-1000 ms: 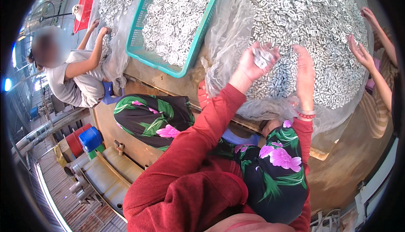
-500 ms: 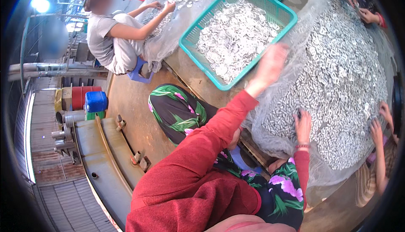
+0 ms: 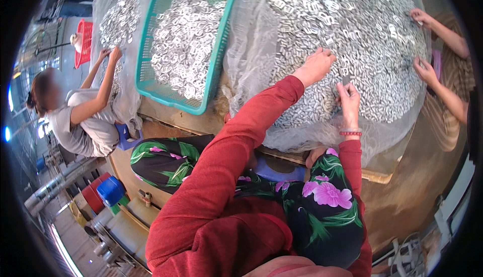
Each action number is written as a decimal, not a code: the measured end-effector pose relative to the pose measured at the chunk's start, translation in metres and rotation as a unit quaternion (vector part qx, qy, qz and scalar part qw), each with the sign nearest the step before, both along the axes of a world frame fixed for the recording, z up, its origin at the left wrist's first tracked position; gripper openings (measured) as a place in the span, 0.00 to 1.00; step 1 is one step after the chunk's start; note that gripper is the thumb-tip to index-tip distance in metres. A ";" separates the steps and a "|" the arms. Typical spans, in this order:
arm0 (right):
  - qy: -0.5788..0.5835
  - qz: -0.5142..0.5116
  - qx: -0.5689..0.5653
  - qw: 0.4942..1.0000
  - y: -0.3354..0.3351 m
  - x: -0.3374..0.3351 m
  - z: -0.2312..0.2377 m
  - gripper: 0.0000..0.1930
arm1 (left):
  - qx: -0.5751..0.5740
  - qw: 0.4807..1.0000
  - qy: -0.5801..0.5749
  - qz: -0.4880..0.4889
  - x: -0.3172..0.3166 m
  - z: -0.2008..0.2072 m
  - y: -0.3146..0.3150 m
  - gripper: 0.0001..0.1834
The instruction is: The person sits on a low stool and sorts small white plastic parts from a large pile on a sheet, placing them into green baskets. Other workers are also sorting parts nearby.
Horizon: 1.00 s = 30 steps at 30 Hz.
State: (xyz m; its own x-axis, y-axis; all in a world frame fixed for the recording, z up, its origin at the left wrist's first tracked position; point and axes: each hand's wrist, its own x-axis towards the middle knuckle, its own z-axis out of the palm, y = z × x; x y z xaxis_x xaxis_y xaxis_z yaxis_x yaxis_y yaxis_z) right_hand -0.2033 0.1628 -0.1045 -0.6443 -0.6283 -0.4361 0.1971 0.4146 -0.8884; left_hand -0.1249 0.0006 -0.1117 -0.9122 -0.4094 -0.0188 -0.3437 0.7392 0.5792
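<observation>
A broad heap of small silver metal pieces [image 3: 372,70] lies on a clear plastic sheet [image 3: 249,50] before me. My left hand [image 3: 316,67] is over the heap, fingers bent and close together; what they hold, if anything, is hidden. Just right of it and nearer me, my right hand [image 3: 348,98] is closed in a pinch, with a small dark grey flat piece [image 3: 345,79] at its fingertips. A green plastic basket [image 3: 201,107] left of the heap holds many loose flat silver pieces with slots [image 3: 183,45].
Across the heap's right side, another person's hands [image 3: 426,70] are at its edge. A seated person in grey [image 3: 85,113] handles a smaller pile [image 3: 121,20] at far left, near a red basket [image 3: 83,43]. A blue stool [image 3: 276,170] stands below me.
My left hand has moved from beside the green basket to over the heap, close to my right hand. The view has turned toward the heap. My right hand has risen into a pinch.
</observation>
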 end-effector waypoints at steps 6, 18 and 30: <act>-0.016 -0.047 0.017 0.999 0.002 -0.054 -0.019 0.12 | -0.083 0.984 -0.099 -0.125 0.011 -0.006 0.009 0.10; 0.370 0.294 0.064 0.879 -0.037 0.008 -0.032 0.21 | 0.216 0.964 -0.105 0.110 0.110 0.031 -0.027 0.21; -0.132 0.141 -0.058 0.980 -0.022 0.019 0.018 0.13 | -0.049 0.994 -0.092 -0.014 0.099 0.019 -0.013 0.16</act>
